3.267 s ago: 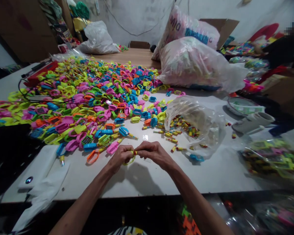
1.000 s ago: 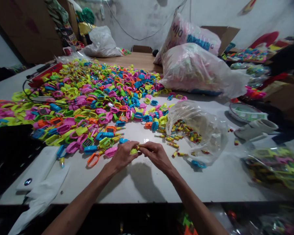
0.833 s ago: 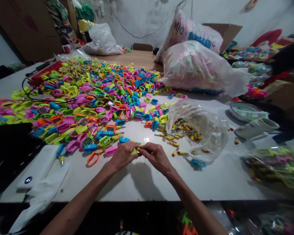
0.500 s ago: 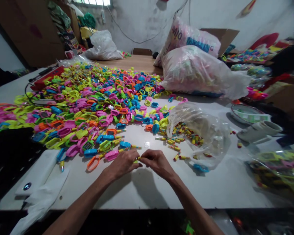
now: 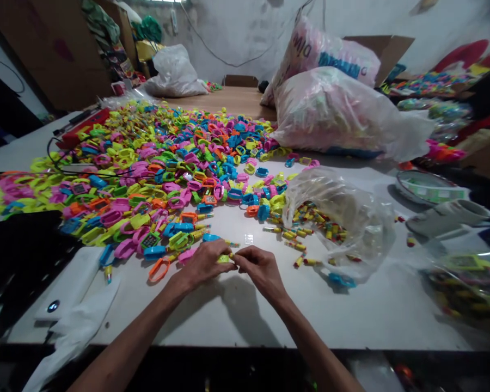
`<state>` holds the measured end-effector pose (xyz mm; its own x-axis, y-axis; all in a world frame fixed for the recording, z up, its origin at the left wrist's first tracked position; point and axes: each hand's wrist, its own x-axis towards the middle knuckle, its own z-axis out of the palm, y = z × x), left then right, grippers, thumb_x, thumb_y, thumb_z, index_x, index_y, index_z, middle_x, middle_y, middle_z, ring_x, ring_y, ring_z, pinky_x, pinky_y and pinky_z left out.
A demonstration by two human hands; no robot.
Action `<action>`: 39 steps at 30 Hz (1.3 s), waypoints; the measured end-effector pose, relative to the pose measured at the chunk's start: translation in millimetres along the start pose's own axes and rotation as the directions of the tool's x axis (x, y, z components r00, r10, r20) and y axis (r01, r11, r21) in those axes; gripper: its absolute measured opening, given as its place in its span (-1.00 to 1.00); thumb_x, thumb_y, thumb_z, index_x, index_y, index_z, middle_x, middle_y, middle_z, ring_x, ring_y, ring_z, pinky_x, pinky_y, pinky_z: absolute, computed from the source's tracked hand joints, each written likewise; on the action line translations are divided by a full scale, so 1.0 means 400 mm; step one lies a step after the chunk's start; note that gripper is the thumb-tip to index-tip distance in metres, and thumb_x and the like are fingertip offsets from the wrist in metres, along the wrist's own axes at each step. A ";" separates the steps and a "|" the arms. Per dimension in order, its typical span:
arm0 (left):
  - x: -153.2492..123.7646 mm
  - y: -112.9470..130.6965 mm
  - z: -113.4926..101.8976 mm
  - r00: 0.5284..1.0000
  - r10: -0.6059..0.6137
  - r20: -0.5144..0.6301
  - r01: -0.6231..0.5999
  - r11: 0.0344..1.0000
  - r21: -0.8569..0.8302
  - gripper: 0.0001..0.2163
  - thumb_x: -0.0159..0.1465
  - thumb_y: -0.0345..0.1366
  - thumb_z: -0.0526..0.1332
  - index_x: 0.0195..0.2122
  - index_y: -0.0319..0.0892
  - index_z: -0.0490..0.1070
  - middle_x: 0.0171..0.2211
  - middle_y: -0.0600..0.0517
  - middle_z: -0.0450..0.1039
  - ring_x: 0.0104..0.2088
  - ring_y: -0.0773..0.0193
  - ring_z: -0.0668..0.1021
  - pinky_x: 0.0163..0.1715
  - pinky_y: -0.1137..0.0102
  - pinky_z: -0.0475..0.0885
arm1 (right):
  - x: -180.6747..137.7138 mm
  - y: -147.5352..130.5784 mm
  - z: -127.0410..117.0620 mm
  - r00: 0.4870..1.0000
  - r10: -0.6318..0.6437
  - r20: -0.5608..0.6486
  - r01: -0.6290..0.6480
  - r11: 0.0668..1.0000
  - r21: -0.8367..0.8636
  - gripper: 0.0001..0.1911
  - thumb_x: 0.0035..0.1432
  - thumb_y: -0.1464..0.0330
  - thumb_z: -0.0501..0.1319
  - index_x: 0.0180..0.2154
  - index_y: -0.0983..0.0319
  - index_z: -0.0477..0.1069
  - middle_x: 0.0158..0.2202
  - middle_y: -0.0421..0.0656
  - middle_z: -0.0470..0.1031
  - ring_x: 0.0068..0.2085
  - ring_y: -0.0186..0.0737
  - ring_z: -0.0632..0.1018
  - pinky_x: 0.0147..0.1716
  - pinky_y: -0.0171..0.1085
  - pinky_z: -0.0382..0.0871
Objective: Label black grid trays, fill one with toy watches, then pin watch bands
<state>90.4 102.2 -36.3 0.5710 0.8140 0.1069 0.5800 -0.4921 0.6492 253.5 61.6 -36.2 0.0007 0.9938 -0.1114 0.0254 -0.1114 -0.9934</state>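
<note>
My left hand and my right hand meet fingertip to fingertip just above the white table. Both are closed round one small yellow-green plastic piece, mostly hidden by the fingers. Right behind the hands lies a wide heap of coloured plastic toy pieces in pink, yellow, blue, orange and green. An orange loop-shaped piece lies just left of my left hand. To the right of my right hand an open clear plastic bag spills small yellow and red tubes.
Two big stuffed plastic sacks stand at the back right, a white sack at the back left. A white device and a black object sit at the left edge. Another bag of coloured parts lies far right.
The hands stay joined on the small yellow-green piece; only the fingers shift slightly. The view has drifted a little, so the hands sit slightly lower than a second ago.
</note>
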 end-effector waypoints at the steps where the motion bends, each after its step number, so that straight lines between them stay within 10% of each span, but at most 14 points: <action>1: -0.001 0.001 0.001 1.000 0.008 0.000 -0.008 1.000 -0.002 -0.86 0.08 -0.30 0.30 -0.34 -0.18 0.40 -0.39 0.04 0.44 -0.36 0.28 0.47 -0.37 0.43 0.29 | 0.000 -0.001 0.000 1.000 -0.002 -0.005 0.002 1.000 0.001 -0.78 -0.05 0.24 0.29 -0.49 0.30 0.47 -0.60 -0.19 0.43 -0.53 -0.32 0.41 -0.51 -0.35 0.31; 21: -0.027 0.013 -0.005 0.947 0.112 0.301 -0.161 0.977 0.143 -0.84 0.19 -0.23 0.21 -0.43 -0.20 0.30 -0.45 0.06 0.37 -0.43 0.30 0.43 -0.48 0.46 0.17 | -0.015 -0.002 -0.032 0.964 -0.021 0.266 0.078 0.976 -0.205 -0.89 -0.05 0.39 0.23 -0.53 0.30 0.47 -0.63 -0.25 0.36 -0.57 -0.40 0.31 -0.58 -0.41 0.14; 29: -0.031 0.022 -0.004 0.961 0.103 0.257 -0.134 0.986 0.104 -0.84 0.20 -0.27 0.16 -0.46 -0.19 0.24 -0.47 0.09 0.32 -0.45 0.32 0.38 -0.49 0.47 0.12 | -0.002 -0.033 -0.049 0.932 -0.002 0.362 0.083 0.975 -0.208 -0.87 -0.06 0.38 0.23 -0.55 0.32 0.46 -0.64 -0.26 0.33 -0.56 -0.43 0.30 -0.58 -0.43 0.12; 34: -0.041 0.035 -0.003 0.918 0.129 0.374 -0.122 0.992 -0.042 -0.81 0.16 -0.24 0.22 -0.50 -0.19 0.26 -0.52 0.13 0.32 -0.48 0.38 0.39 -0.51 0.50 0.13 | 0.001 -0.023 -0.059 0.789 0.158 0.594 -0.065 0.983 -0.174 -0.78 -0.06 0.27 0.28 -0.48 0.33 0.48 -0.61 -0.24 0.38 -0.57 -0.40 0.35 -0.58 -0.41 0.20; 37: -0.054 0.011 -0.035 0.957 -0.004 0.290 -0.043 0.987 0.152 -0.80 0.16 -0.18 0.22 -0.50 -0.18 0.30 -0.51 0.11 0.34 -0.46 0.32 0.41 -0.50 0.47 0.15 | 0.016 -0.008 -0.112 0.908 0.132 0.399 0.001 0.949 -0.316 -0.67 0.05 0.19 0.22 -0.24 0.32 0.48 -0.42 -0.14 0.48 -0.46 -0.31 0.45 -0.47 -0.35 0.30; 39: -0.053 -0.021 -0.073 0.986 -0.070 0.153 0.018 0.947 0.320 -0.77 0.13 -0.11 0.23 -0.48 -0.17 0.34 -0.46 0.06 0.37 -0.41 0.25 0.43 -0.44 0.44 0.21 | 0.039 -0.001 -0.178 0.994 0.041 0.097 0.033 0.755 -0.655 -0.67 0.11 0.27 0.17 -0.10 0.27 0.42 -0.25 -0.08 0.48 -0.37 -0.26 0.48 -0.40 -0.33 0.30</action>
<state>56.4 98.0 -21.9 0.6108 0.7899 -0.0552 0.7455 -0.5502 0.3762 324.6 77.4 -35.6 -0.0949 0.9835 -0.1539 0.6737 -0.0504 -0.7373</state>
